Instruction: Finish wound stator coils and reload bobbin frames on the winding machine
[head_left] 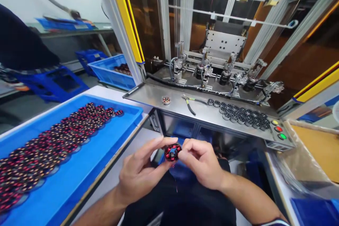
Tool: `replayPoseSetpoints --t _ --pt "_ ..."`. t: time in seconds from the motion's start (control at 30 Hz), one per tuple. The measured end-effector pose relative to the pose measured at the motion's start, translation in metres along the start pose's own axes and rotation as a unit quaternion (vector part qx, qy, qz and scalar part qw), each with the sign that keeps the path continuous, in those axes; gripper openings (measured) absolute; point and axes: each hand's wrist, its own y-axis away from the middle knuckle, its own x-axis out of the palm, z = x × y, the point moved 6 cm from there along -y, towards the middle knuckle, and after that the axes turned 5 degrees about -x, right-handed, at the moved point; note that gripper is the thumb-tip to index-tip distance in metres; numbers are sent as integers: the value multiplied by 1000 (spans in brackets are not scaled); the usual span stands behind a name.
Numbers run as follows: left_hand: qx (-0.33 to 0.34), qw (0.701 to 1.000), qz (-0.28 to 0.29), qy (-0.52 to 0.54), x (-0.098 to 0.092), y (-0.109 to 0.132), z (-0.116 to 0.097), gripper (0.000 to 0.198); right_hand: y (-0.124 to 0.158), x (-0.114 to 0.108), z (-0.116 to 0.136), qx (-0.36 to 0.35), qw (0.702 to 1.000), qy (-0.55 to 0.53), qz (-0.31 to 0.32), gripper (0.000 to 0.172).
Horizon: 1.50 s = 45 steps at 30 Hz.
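The left hand clamps the coil at its rim between thumb and fingers; the right hand meets its right edge, whether gripping cannot be told. Beyond, pliers lie on a ledge before the machine.

Holds both bare forearms angled toward each other. Arches the left hand with thumb and forefinger spread in a wide pinch. Curls the fingers of the right hand, pointing its thumb leftward.
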Motion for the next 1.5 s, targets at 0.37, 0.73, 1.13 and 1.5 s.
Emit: replayPoseSetpoints --t 0.37,0.73,1.13,1.5 --pt "-79 991 9 111 23 5 -1 83 48 -5 -59 186 928 -281 161 32" --pt "-123 989 -2 83 34 7 12 78 70 27 -59 247 901 -350 64 29" --pt "-244 942 139 185 51 19 22 63 41 -31 -41 170 956 -237 -41 33" --pt "-293 906 104 288 54 13 32 60 53 -26 -47 165 969 -182 -10 33"
